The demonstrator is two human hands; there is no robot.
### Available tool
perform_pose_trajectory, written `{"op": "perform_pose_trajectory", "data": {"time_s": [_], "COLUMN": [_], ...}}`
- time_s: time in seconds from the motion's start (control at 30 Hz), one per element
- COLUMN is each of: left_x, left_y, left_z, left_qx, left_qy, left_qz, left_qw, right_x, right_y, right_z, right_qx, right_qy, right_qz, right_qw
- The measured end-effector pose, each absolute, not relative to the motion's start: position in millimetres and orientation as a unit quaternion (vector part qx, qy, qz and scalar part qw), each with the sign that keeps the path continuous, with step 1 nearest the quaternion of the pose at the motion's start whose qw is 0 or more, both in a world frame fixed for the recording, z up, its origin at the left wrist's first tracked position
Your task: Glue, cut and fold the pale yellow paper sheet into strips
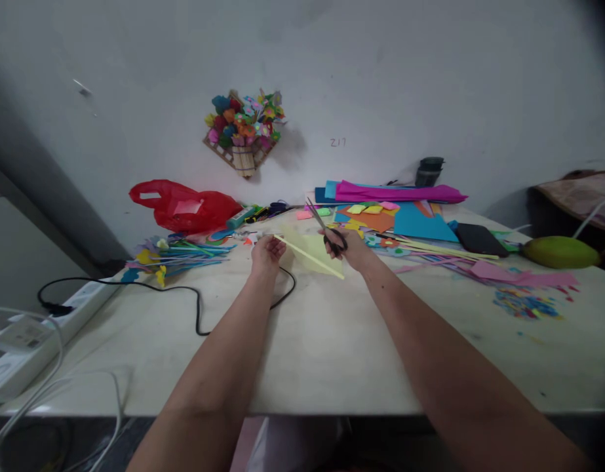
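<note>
A pale yellow sheet of paper (308,252) with a brighter strip along its near edge slants across the middle of the table. My left hand (268,253) pinches the upper left end of it, fingers curled. In my right hand (349,248) is a pair of scissors (335,244) with black handles, held at the paper's right side. Their blades point up and away to the left, parted slightly at the tips. Some of the sheet is hidden behind the scissors and my right fingers.
Paper flowers (177,252) and a red plastic bag (189,206) lie left. A black cable (198,308) runs to a power strip (88,308). Coloured sheets (420,221), yellow strips (440,248), a phone (479,238) and small paper scraps (526,303) lie right.
</note>
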State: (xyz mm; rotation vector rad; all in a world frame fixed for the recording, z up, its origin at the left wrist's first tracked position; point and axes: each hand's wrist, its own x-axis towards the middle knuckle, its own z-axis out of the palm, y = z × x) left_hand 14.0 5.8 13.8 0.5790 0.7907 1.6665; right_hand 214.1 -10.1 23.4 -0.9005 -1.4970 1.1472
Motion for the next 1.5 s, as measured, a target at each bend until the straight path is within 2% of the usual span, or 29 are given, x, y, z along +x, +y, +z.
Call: {"op": "perform_pose_trajectory", "data": {"time_s": [0.13,0.27,0.33,0.43,0.6,0.8,0.9,1.0,1.1,1.17,1.23,1.33,1.5], "left_x": [12,13,15,18,20,20,23,26,31,34,38,45,53], "left_y": [7,3,0,-3,-4,4,4,2,1,1,0,-2,-6], "left_z": [17,23,25,27,26,23,24,26,28,28,28,27,26], "left_qx": [0.229,0.222,0.228,0.242,0.258,0.258,0.274,0.290,0.298,0.308,0.327,0.358,0.380], "left_qy": [0.335,0.341,0.340,0.339,0.340,0.340,0.335,0.331,0.324,0.325,0.332,0.341,0.342], "left_qz": [0.728,0.730,0.731,0.736,0.746,0.750,0.753,0.752,0.758,0.766,0.770,0.765,0.751], "left_qw": [0.552,0.549,0.546,0.534,0.511,0.505,0.496,0.491,0.481,0.461,0.436,0.413,0.419], "right_x": [216,220,220,217,215,215,212,204,191,182,175,167,159], "right_y": [4,4,0,-7,-7,-5,-8,-12,-15,-17,-19,-24,-31], "right_z": [14,13,16,21,20,17,21,27,28,27,24,22,23], "right_qx": [-0.522,-0.635,-0.663,-0.680,-0.682,-0.672,-0.670,-0.639,-0.552,-0.495,-0.452,-0.413,-0.414], "right_qy": [-0.627,-0.697,-0.705,-0.710,-0.719,-0.729,-0.720,-0.713,-0.689,-0.650,-0.631,-0.630,-0.625], "right_qz": [0.351,0.103,0.042,0.019,0.019,0.031,0.018,0.078,0.306,0.441,0.514,0.550,0.521], "right_qw": [0.460,0.318,0.248,0.182,0.136,0.124,0.179,0.279,0.357,0.372,0.366,0.361,0.407]}}
